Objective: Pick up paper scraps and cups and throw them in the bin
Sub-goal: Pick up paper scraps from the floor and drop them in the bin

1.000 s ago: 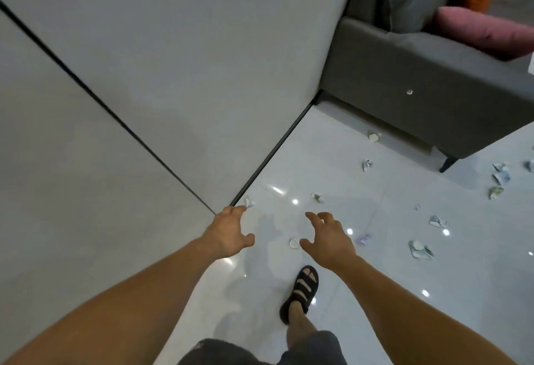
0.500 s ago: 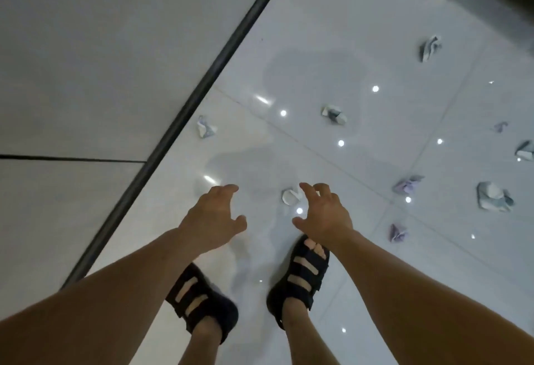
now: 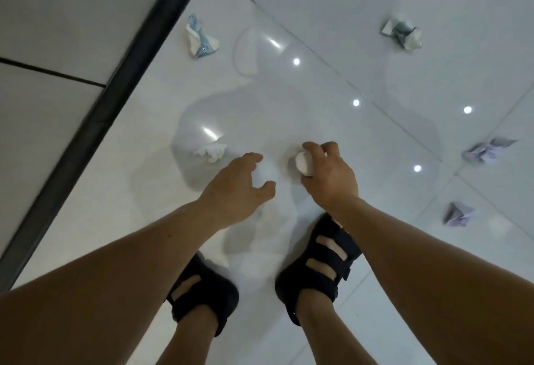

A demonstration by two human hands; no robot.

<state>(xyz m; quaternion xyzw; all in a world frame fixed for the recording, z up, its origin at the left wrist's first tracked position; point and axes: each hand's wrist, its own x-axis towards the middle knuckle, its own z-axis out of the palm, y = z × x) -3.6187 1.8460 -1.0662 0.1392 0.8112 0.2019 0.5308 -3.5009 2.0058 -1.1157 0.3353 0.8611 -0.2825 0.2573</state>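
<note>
While gripping the small white cup (image 3: 303, 164) in right hand (image 3: 329, 177) down at the floor (image 3: 346, 47), wrap fingers (image 3: 313, 148) snug, not crushing; send empty, loosely spread left hand (image 3: 237, 191) to white paper scrap (image 3: 210, 153) just beside (bin unseen).

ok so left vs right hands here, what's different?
The right hand grips a white crumpled piece, while the left hand holds nothing. The right hand's fingers curl round that piece, whereas the left hand's fingers are spread and loosely bent. Both are bare, backs up, and reach down toward the glossy floor.
</note>
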